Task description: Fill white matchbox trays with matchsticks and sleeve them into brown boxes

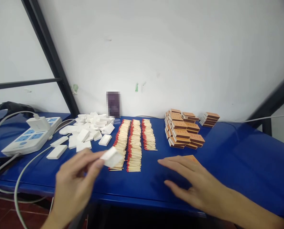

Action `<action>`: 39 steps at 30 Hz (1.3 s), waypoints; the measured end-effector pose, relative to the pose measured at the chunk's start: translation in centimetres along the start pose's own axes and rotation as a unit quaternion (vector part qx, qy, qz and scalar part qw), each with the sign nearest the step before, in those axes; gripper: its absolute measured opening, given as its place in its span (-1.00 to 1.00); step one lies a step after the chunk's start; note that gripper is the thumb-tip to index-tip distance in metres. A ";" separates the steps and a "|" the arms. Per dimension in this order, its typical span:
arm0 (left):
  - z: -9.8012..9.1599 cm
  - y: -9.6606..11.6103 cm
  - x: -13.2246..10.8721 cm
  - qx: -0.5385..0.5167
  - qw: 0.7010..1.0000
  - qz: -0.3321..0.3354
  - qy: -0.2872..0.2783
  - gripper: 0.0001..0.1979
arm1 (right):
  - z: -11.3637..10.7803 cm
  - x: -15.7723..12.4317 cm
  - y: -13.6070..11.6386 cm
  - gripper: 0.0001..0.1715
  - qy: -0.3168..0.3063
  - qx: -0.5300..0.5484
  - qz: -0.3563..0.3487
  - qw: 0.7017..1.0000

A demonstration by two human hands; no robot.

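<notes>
Between the thumb and fingers of my left hand is a small white matchbox tray, held above the blue table. My right hand hovers over the table on the right with its fingers apart. Partly hidden behind it lies an orange matchbox sleeve. Three rows of red-tipped matches run away from me in the middle. A heap of white trays is to the left of them. Stacked orange matchboxes stand to their right.
A smaller stack of matchboxes stands farther right. A white power strip with a plugged-in charger sits on the left, its cables looping over the table's front edge. Dark metal posts and a white wall bound the back.
</notes>
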State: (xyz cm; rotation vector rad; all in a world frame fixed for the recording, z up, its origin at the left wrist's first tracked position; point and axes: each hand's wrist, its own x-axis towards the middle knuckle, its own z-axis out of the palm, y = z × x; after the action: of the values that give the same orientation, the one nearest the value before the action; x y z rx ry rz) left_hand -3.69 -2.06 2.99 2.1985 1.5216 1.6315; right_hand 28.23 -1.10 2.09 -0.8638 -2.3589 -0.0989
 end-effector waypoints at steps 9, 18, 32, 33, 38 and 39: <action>5.8 5.5 -2.9 -0.216 0.974 -0.027 -0.065 -0.75 | 2.7 3.8 -4.6 -0.48 0.037 0.196 0.028 0.980; 4.7 3.0 -3.5 -0.307 0.910 -0.132 -0.246 -0.60 | 3.6 2.0 -0.8 -0.46 -0.153 -0.067 0.141 0.976; 3.3 4.3 -1.9 -0.171 0.833 -0.022 -0.526 -0.78 | 0.2 3.2 1.3 -0.58 -0.254 0.030 0.144 0.956; 3.2 4.3 -1.9 -0.165 0.826 -0.021 -0.538 -0.76 | 0.2 3.3 1.2 -0.62 -0.260 0.039 0.138 0.955; 3.0 4.4 -1.9 -0.140 0.820 -0.016 -0.555 -0.69 | 0.7 3.3 0.3 -0.59 -0.229 0.054 0.122 0.964; 3.0 4.4 -2.0 -0.137 0.821 -0.023 -0.553 -0.69 | 0.8 3.4 0.4 -0.56 -0.215 0.055 0.118 0.968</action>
State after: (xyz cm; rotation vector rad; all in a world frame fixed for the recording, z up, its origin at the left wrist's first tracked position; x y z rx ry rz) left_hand 1.47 -4.24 2.47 2.1768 0.8715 0.2702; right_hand 26.05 1.35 3.32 -1.2004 -2.5972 0.3479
